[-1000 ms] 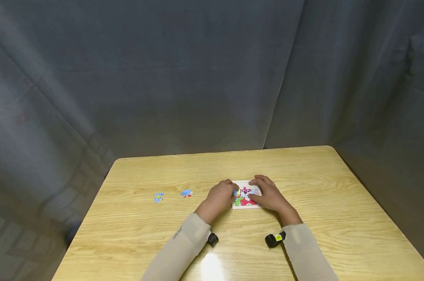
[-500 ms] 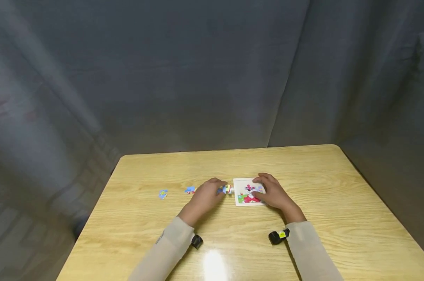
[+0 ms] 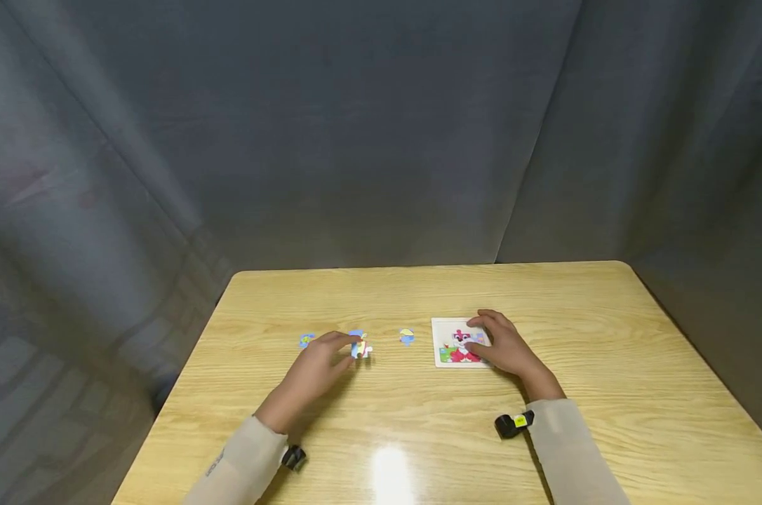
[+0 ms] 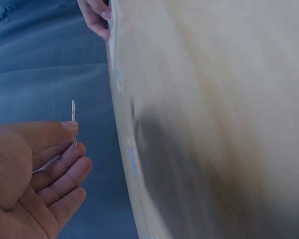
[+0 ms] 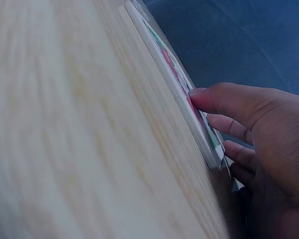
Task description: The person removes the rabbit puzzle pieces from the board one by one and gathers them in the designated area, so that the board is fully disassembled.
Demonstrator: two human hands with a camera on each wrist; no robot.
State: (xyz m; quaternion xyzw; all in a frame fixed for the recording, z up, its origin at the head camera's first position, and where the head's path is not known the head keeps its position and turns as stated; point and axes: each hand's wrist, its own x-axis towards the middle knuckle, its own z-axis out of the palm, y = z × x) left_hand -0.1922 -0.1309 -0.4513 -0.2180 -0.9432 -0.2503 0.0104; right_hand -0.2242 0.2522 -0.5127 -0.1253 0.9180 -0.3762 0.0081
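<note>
Thumb and fingertip of the left hand point(image 3: 314, 366) pinch a thin, knobbed jigsaw piece in pale blue, white and pink point(image 3: 361, 348), at the hand's two o'clock; the left wrist view shows it edge-on, clear of the pale wood-grain table point(image 3: 583, 308). At the held piece's twelve o'clock, partly covered by it in the head view, lies a blue jigsaw piece point(image 3: 356, 332). Near the left hand's twelve o'clock rests a blue and yellow jigsaw piece point(image 3: 306, 340), and at the held piece's two to three o'clock, well apart, a blue jigsaw piece with a yellow patch point(image 3: 407, 337).

Further out at three o'clock is the flat, white, rectangular puzzle tray point(image 3: 434, 344). The right hand point(image 3: 509, 352) holds it at its three o'clock side, thumb on the printed face and fingers bent about the edge.

Assembly looks roughly half done. Joined pieces showing a red-and-white cartoon animal on green point(image 3: 462, 355) fill the tray toward six o'clock, while its ten-to-twelve o'clock area is bare. Four pieces, counting the pinched one, are visibly left to fit; what lies beneath the right hand is hidden.
</note>
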